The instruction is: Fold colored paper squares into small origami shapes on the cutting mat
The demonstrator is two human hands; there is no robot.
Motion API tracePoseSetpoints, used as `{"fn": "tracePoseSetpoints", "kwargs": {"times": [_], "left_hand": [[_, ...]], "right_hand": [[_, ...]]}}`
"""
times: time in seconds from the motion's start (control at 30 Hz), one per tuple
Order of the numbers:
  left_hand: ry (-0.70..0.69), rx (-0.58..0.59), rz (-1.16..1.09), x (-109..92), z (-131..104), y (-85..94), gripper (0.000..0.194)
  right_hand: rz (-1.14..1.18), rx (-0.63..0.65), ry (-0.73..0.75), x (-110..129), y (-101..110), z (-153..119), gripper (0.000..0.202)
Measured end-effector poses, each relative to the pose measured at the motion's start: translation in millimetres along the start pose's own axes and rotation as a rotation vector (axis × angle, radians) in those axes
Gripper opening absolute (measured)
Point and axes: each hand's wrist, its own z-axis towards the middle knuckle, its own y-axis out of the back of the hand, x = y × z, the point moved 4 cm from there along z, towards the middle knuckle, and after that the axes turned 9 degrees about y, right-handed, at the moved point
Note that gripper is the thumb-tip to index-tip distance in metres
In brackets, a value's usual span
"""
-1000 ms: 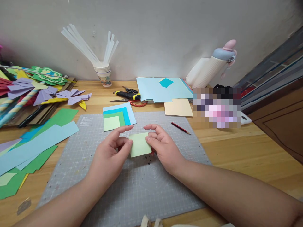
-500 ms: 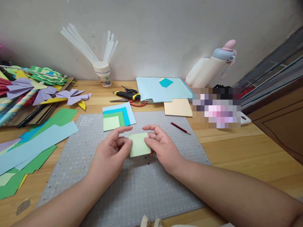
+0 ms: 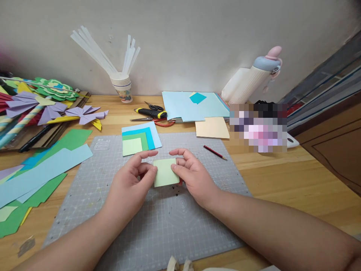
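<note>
A small pale green paper square [image 3: 166, 173] is held up above the grey cutting mat [image 3: 180, 233]. My left hand [image 3: 134, 180] pinches its left edge between thumb and fingers, index finger raised. On the opposite edge, my right hand [image 3: 191, 175] grips it the same way, the thumb lying on its front. Just beyond my left hand lies a set of stacked paper squares [image 3: 132, 146], pale green on top, then green, blue and light blue. To the right of my right hand rests a dark red pencil [image 3: 214, 152].
Scissors [image 3: 141, 119] and a yellow-black utility knife [image 3: 150, 113] lie behind the mat. Light blue sheets [image 3: 180, 103], a peach sheet [image 3: 213, 128], a paper cup [image 3: 123, 92] with white strips and a leaning bottle [image 3: 251, 81] stand farther back. Paper scraps [image 3: 50, 169] and paper flowers [image 3: 84, 114] fill the left.
Both hands keep the same hold on the pale green square. The view has shifted very slightly; nothing else visibly differs.
</note>
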Motion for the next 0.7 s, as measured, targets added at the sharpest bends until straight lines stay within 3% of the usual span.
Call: {"fn": "tracePoseSetpoints", "kwargs": {"times": [0.7], "left_hand": [[0.000, -0.011, 0.016, 1.0, 0.4, 0.8, 0.036]], "right_hand": [[-0.007, -0.005, -0.002, -0.4, -0.2, -0.8, 0.025]]}}
